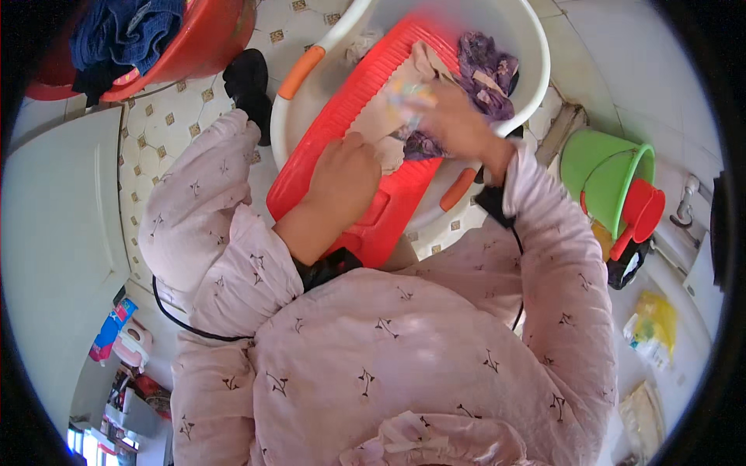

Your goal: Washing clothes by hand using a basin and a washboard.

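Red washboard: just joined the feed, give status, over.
Left hand closed at beige cloth edge; right hand at blurred pale item. Beige cloth spread on red washboard. Purple cloth bunched near right hand.

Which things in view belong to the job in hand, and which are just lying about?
In the job, apparently:
red washboard
white basin
beige cloth at the left hand
purple cloth
blurred pale item at the right hand

Likely just lying about:
green bucket
red dipper
yellow bag
red tub with dark blue clothes, unless awaiting their turn
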Motion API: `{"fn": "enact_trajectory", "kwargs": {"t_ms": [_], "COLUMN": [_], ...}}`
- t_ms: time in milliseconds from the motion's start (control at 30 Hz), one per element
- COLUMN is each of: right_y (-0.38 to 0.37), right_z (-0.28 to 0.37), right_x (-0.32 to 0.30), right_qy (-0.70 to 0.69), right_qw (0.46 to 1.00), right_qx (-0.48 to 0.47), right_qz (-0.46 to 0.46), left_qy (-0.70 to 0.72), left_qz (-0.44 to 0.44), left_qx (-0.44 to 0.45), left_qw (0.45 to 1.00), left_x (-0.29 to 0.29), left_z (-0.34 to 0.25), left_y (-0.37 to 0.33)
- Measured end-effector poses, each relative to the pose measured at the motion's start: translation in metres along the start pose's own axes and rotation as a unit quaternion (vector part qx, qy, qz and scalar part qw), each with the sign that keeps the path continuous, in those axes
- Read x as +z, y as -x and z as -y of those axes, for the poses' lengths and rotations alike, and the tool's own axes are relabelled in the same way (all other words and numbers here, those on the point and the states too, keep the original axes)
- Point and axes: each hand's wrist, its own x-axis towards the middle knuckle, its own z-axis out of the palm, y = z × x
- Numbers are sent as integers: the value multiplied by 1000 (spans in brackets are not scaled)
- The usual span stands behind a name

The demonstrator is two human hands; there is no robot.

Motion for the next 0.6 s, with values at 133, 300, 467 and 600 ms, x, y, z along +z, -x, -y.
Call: {"fn": "enact_trajectory", "kwargs": {"t_ms": [133, 300, 467, 600], "right_y": [16, -7, 7, 0], "right_z": [-54, 53, -12, 4], "right_x": [3, 18, 11, 7], "right_qy": [182, 68, 172, 171], "right_qw": [917, 996, 982, 960], "right_qx": [343, -3, 67, 207], "right_qz": [95, 52, 49, 84], "left_qy": [12, 1, 61, 5], "left_qz": [-17, 73, 48, 52], "left_qx": [29, 29, 27, 59], "left_qw": [999, 997, 997, 997], "left_x": [10, 1, -5, 0], "left_z": [-2, -9, -15, -16], "left_y": [1, 14, 13, 20]}}
